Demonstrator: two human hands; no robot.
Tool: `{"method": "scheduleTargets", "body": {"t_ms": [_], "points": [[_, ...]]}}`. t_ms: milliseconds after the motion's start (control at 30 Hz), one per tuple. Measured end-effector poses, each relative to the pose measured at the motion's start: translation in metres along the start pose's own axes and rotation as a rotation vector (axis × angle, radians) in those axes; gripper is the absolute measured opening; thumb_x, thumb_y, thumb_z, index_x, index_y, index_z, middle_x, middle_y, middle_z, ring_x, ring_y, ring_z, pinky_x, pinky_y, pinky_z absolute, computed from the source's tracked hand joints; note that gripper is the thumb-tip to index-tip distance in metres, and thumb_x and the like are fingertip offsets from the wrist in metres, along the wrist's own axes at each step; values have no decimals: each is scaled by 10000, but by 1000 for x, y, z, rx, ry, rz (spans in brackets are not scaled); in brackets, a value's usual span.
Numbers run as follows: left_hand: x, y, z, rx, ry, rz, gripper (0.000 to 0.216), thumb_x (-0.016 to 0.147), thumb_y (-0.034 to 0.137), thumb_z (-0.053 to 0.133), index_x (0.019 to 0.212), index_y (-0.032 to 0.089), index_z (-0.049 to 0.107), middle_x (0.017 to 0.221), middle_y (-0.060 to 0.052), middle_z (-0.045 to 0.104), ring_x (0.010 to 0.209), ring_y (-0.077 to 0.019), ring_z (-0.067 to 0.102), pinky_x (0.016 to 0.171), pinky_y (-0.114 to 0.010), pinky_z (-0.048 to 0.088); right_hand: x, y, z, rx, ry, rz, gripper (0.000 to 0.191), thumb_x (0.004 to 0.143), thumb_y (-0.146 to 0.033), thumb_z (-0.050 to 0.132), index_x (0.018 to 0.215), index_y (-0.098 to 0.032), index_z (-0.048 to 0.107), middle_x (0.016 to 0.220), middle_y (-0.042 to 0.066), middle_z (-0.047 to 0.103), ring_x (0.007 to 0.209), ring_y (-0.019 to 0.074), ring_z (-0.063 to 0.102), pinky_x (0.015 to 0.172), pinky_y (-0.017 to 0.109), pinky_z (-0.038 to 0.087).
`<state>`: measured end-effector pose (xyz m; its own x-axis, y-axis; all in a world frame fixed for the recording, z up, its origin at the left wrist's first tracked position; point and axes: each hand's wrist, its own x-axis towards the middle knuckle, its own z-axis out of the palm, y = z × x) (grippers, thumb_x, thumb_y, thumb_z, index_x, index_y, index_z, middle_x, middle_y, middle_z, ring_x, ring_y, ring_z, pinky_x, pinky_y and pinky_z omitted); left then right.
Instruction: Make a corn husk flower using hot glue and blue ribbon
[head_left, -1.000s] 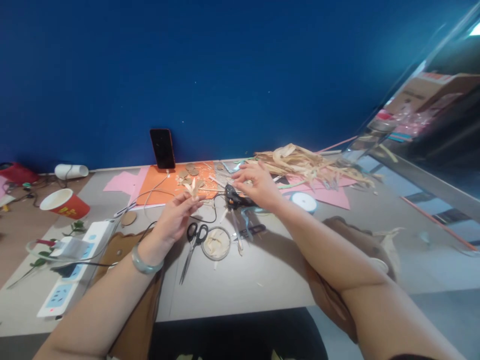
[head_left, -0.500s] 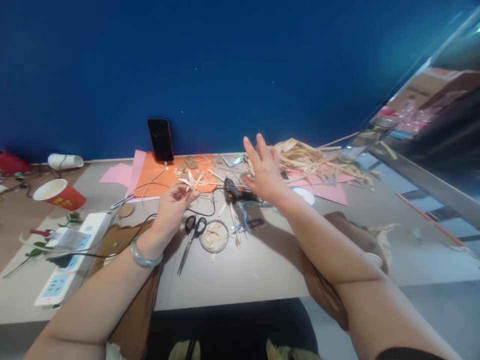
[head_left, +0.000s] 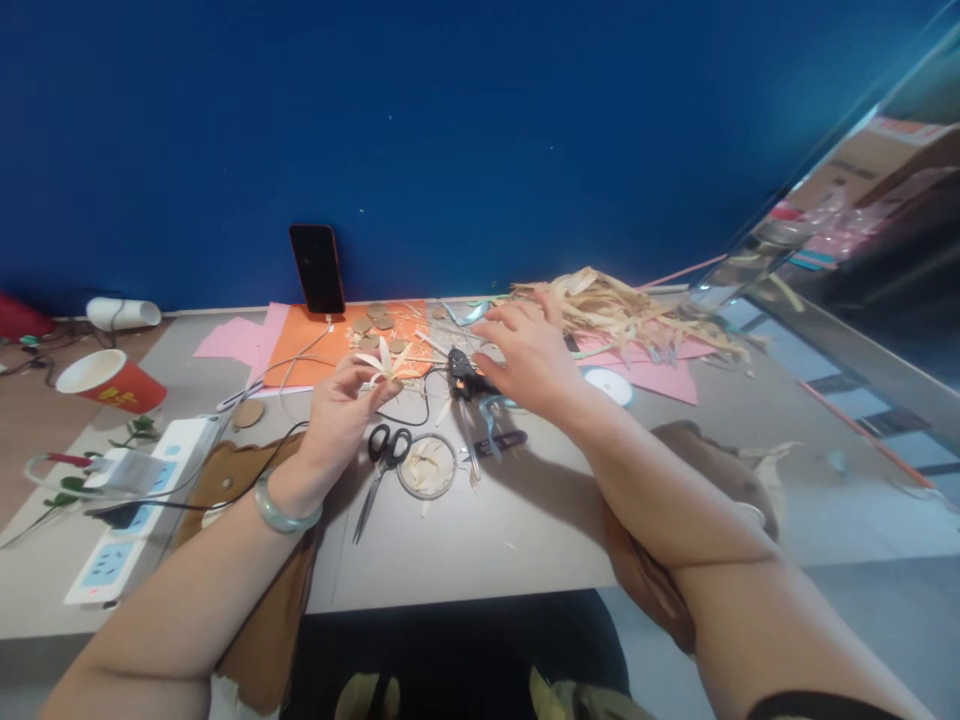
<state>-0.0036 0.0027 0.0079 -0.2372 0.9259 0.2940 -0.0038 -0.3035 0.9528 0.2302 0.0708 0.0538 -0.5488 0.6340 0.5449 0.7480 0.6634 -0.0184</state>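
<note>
Between the fingertips of my left hand (head_left: 341, 410) is a pale flower (head_left: 384, 362) with narrow pointed petals, held above the table. My right hand (head_left: 529, 355) is open, fingers apart, just right of and over the black glue gun (head_left: 461, 372); nothing shows in it. Part of the glue gun is hidden behind that hand. Scissors with black handles (head_left: 388, 447) lie below my left hand. Beside them sits a round shallow dish (head_left: 427, 466) holding pale scraps. Tweezers (head_left: 472, 450) and a dark-handled tool (head_left: 508, 443) lie to its right.
A heap of dried husk strips (head_left: 600, 305) lies behind my right hand on pink paper (head_left: 667, 382). Orange paper (head_left: 300, 350) with wooden discs lies at the back, near a phone (head_left: 316, 268) leaning on the blue wall. A red paper cup (head_left: 112, 380) and power strip (head_left: 142, 510) stand left.
My right hand has lowered slightly toward the glue gun, its fingers now pointing more to the left. My left hand keeps the flower in nearly the same place.
</note>
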Motion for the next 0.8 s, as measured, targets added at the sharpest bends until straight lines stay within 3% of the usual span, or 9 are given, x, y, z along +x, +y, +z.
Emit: {"method": "scheduleTargets", "body": {"t_ms": [167,300,433,533,667,800], "points": [[-2,5,2,-1,10,-13,211,618,337,822,616,198,663,824,-25,584,919,-195,575,882,-324,439,-2,-2,-3,-33,-90,32,266,829,-280,569,1063,-219,680,1104,90,629,1120,309,472,1110,574,149],[-1,5,2,-6,35,-29,236,584,334,841,595,195,650,768,-10,569,837,-172,566,809,-284,445,0,-3,-11,-60,-183,50,246,809,-236,590,1032,-205,688,1012,96,666,1061,305,513,1071,543,198],[0,1,-1,1,17,-34,212,625,305,823,628,186,647,698,25,551,687,-106,521,713,-234,424,1,-4,-27,-49,-424,11,210,784,-137,573,942,-157,710,889,116,690,890,264,581,895,429,348],[0,-1,-1,-56,13,-107,225,628,295,823,663,177,634,677,34,577,705,-106,567,748,-238,436,-3,-6,-33,0,-662,-165,293,704,-24,566,883,-186,730,811,86,687,805,222,580,750,342,363],[-1,2,2,-160,-17,-238,256,662,319,801,714,169,600,742,-12,691,774,-144,653,808,-287,471,-11,-11,-14,38,-815,-338,276,643,-12,621,809,-196,743,836,86,668,832,216,557,711,316,353],[-2,7,4,-174,-57,-261,253,697,335,771,715,170,580,658,-6,692,650,-128,651,709,-268,499,-11,-5,10,85,-834,-292,197,560,15,647,567,-180,679,672,47,639,725,174,558,644,278,360]]}}
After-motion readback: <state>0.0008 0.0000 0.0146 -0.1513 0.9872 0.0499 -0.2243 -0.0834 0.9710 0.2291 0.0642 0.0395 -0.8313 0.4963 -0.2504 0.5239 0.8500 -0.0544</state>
